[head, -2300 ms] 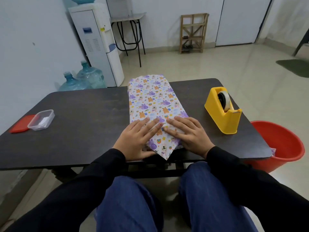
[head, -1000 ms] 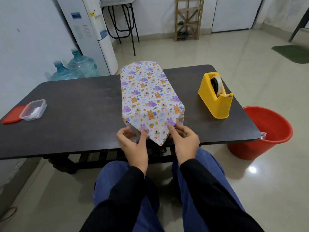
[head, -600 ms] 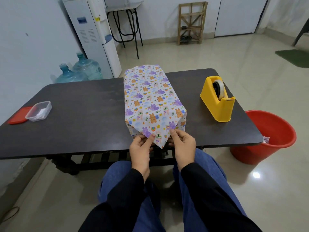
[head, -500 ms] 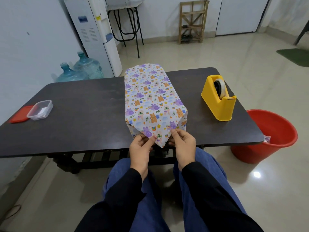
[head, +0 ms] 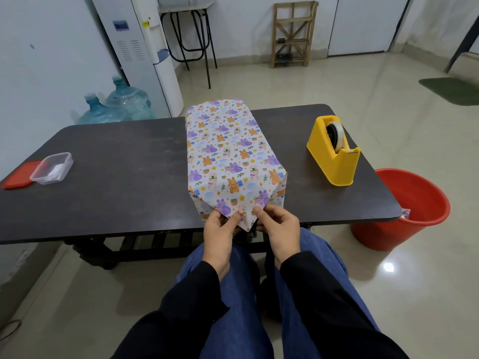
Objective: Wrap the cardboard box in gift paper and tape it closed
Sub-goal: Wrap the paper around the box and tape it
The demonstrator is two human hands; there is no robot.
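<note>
Over the table edge (head: 129,235), left hand (head: 220,229) and right hand (head: 278,226), thumbs uppermost, pinch the gift paper flap (head: 246,217).

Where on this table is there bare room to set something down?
Widest bare patch on the table: between the clear container and the wrapped box. A narrower strip lies between the box and the yellow tape dispenser. Crowded: the near edge, where left hand and right hand pinch the paper flap.

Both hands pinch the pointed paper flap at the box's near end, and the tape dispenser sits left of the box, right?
No: the head view shows the tape dispenser right of the wrapped box. The left hand and right hand do pinch the flap.
</note>
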